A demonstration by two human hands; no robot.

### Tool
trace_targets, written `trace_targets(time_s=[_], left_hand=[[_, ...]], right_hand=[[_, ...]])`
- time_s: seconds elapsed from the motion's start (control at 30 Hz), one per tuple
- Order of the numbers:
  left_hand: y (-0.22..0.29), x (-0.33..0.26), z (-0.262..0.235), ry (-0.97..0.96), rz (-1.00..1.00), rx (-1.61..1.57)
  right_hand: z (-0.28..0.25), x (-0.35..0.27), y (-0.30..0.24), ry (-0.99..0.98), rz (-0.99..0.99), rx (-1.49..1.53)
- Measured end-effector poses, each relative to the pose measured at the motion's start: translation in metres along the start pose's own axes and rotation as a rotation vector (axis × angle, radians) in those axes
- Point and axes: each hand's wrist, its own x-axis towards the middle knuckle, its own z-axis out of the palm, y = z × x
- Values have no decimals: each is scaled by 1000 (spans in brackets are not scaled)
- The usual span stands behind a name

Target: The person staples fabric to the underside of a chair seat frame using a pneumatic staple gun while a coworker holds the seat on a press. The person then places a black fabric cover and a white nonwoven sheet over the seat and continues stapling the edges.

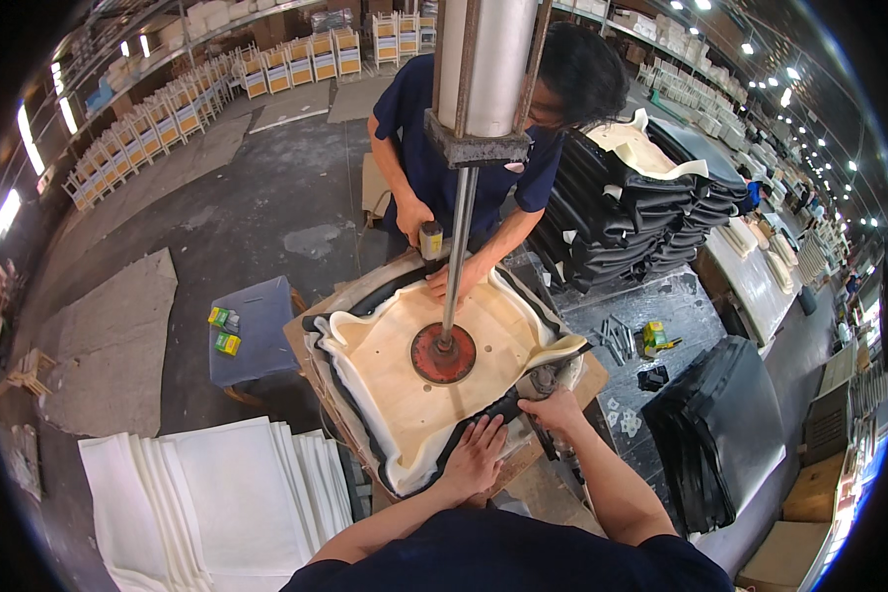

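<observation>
Pressing the edge of a black cover (pixel 508 403) beside a plywood panel (pixel 390 345).
The panel lies on a wooden worktable (pixel 592 383) beneath a red press disc (pixel 427 363), apparently pinned to free the hands. The left hand (pixel 478 457) rests flat, gripping nothing, seemingly steadying the cover; the right hand (pixel 555 408) is wrapped around what looks like a staple gun (pixel 540 379) by the right corner.

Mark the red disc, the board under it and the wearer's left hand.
Red disc (pixel 442 369): head view, lower face.
Board (pixel 387 347): head view, surface left of the disc.
Left hand (pixel 476 457): head view, back of the hand.
</observation>
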Motion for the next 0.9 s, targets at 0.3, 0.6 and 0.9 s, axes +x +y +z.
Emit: trace_targets(time_s=[0.3, 0.6, 0.9], left_hand=[[3, 0, 3, 4, -22, 8], [11, 15, 18, 139, -225, -171], [-20, -56, -111, 142, -253, -311]], right_hand=[[-12, -8, -5, -106, 24, 63], [-37, -12, -20, -123, 162, 532], [-93, -120, 73, 51, 188, 769]])
